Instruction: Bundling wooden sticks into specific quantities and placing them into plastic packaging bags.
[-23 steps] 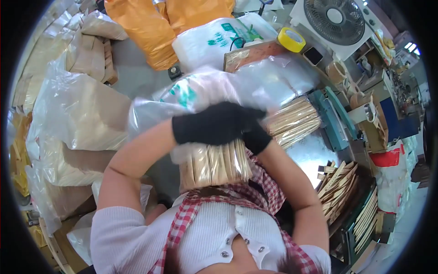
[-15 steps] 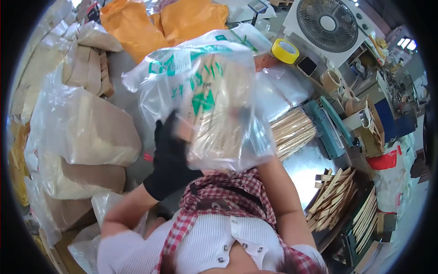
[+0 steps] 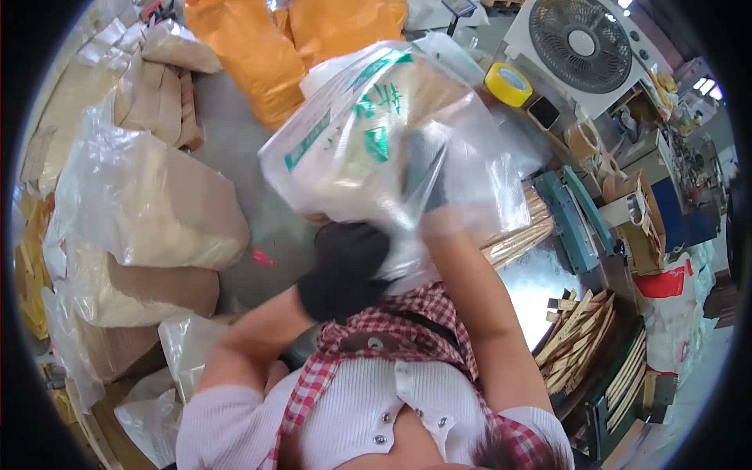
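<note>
A large clear plastic bag (image 3: 321,168) with green print is held up in front of me, pale contents showing through it. My left hand (image 3: 348,270), in a black glove, is closed at the bag's near edge, its fingers curled and blurred. Through the plastic I see my right hand (image 3: 427,168), also dark-gloved, with the bag's film draped over it and the wrist. Its fingers are smeared by motion and plastic. Partly beneath the bag's right side lies a bundle of thin wooden sticks (image 3: 517,235) in clear wrap.
Filled clear bags (image 3: 180,211) are stacked on the left. Orange sacks (image 3: 345,31) lie at the back. Yellow tape (image 3: 509,84), a phone (image 3: 543,113) and a white fan (image 3: 580,47) stand back right. A teal bag sealer (image 3: 576,219) and loose wooden strips (image 3: 576,341) are on the right.
The bag has tilted and shifted up and right, and the sticks inside show less clearly. My left hand has moved right and down to its near edge. The whole view has shifted slightly.
</note>
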{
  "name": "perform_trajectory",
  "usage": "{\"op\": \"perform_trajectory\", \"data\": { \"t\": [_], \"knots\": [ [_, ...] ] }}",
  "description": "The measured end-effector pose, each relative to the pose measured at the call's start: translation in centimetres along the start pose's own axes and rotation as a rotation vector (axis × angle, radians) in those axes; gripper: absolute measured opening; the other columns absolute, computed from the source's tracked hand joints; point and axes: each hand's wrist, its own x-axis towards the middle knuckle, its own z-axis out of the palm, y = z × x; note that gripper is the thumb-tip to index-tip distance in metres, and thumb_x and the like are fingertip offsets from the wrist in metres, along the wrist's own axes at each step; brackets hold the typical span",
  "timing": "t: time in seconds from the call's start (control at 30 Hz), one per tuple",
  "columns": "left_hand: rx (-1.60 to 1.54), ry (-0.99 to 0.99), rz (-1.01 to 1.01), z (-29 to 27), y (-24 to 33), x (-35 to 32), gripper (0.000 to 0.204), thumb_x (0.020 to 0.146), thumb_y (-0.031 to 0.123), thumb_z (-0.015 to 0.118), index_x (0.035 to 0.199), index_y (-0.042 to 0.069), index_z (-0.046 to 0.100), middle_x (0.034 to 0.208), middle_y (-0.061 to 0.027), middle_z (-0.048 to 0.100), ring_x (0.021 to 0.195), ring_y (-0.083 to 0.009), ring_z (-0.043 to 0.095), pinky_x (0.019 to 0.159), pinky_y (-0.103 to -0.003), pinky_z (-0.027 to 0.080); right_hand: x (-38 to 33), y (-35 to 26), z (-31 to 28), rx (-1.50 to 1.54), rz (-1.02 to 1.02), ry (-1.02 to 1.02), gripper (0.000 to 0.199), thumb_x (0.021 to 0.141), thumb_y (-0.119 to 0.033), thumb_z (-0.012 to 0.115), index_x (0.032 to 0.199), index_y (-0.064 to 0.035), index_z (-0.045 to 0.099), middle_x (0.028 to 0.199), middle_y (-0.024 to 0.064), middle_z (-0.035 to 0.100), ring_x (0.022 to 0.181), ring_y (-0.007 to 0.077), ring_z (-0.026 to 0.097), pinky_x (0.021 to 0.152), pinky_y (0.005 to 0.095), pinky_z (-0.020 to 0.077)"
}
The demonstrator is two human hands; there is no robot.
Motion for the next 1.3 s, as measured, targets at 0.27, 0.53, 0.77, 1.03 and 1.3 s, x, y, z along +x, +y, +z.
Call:
{"op": "perform_trajectory", "data": {
  "t": [0.27, 0.53, 0.77, 1.03, 1.3],
  "knots": [
    [-1.154, -0.691, 0.298, 6.1, 8.1, 4.6, 0.039, 0.070, 0.020, 0.076, 0.101, 0.001, 0.063, 0.080, -0.0166, 0.063, 0.074, -0.0278, 0.061, 0.073, -0.038, 0.047, -5.2, -0.1, -1.5, 0.168, 0.005, -0.293, 0.033, 0.098, -0.018, 0.039, 0.121, 0.0027, 0.051, 0.117, 0.0114, 0.056, 0.110, 0.0212, 0.053, 0.096, 0.0310, 0.0409],
    [-0.052, -0.942, 0.183, 10.3, -5.4, 10.3, 0.045, 0.070, 0.033, 0.073, 0.108, 0.010, 0.067, 0.105, -0.0147, 0.065, 0.098, -0.0291, 0.062, 0.084, -0.040, 0.048, -11.9, -2.7, -7.3, 0.374, -0.035, -0.653, 0.032, 0.098, -0.016, 0.039, 0.121, 0.0040, 0.051, 0.116, 0.0112, 0.056, 0.110, 0.0215, 0.053, 0.096, 0.0310, 0.0408],
    [-0.770, 0.040, 0.109, 12.3, 4.0, 6.9, 0.039, 0.075, 0.024, 0.070, 0.109, 0.005, 0.065, 0.097, -0.0157, 0.065, 0.095, -0.0317, 0.062, 0.084, -0.039, 0.049, -17.5, -3.3, -15.9, 0.512, 0.012, -0.827, 0.032, 0.097, -0.015, 0.041, 0.119, 0.0043, 0.052, 0.115, 0.0111, 0.057, 0.108, 0.0219, 0.054, 0.095, 0.0311, 0.0411],
    [-0.456, 0.221, -0.181, 12.3, -5.1, 2.8, 0.041, 0.080, 0.003, 0.063, 0.120, 0.000, 0.055, 0.109, -0.0169, 0.061, 0.102, -0.0319, 0.058, 0.092, -0.038, 0.045, -27.4, -0.1, -17.5, 0.508, -0.050, -1.000, 0.029, 0.091, -0.015, 0.048, 0.114, 0.0004, 0.056, 0.107, 0.0113, 0.060, 0.099, 0.0244, 0.058, 0.089, 0.0321, 0.0438],
    [-0.976, 0.248, -1.013, 21.8, -24.9, -5.2, 0.037, 0.093, 0.013, 0.051, 0.126, -0.004, 0.051, 0.115, -0.0138, 0.061, 0.105, -0.0253, 0.057, 0.092, -0.034, 0.043, -5.4, 3.8, 0.3, 0.530, 0.073, -0.978, 0.027, 0.085, -0.015, 0.056, 0.109, -0.0035, 0.060, 0.099, 0.0114, 0.064, 0.091, 0.0268, 0.061, 0.084, 0.0330, 0.0465]
  ]
}}
